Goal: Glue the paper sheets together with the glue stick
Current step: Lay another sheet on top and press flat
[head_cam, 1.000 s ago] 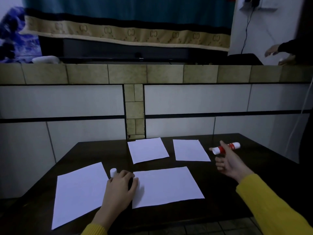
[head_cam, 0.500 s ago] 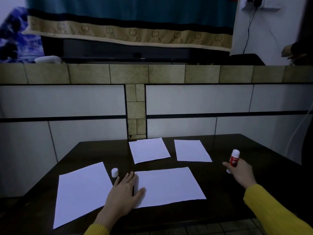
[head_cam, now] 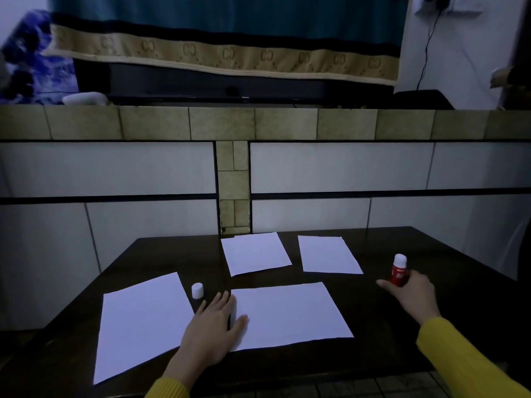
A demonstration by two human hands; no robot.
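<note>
Right hand (head_cam: pixel 413 294) fingers around upright glue stick (head_cam: pixel 398 270); left hand (head_cam: pixel 211 328) flat (fingers straight) on sheet (head_cam: pixel 290 314).

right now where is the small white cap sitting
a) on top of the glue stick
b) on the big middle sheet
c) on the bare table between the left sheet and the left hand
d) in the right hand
c: the white cap stands upright on the dark table, just right of the left sheet and just beyond the left hand, while the right hand holds the glue stick.
</note>
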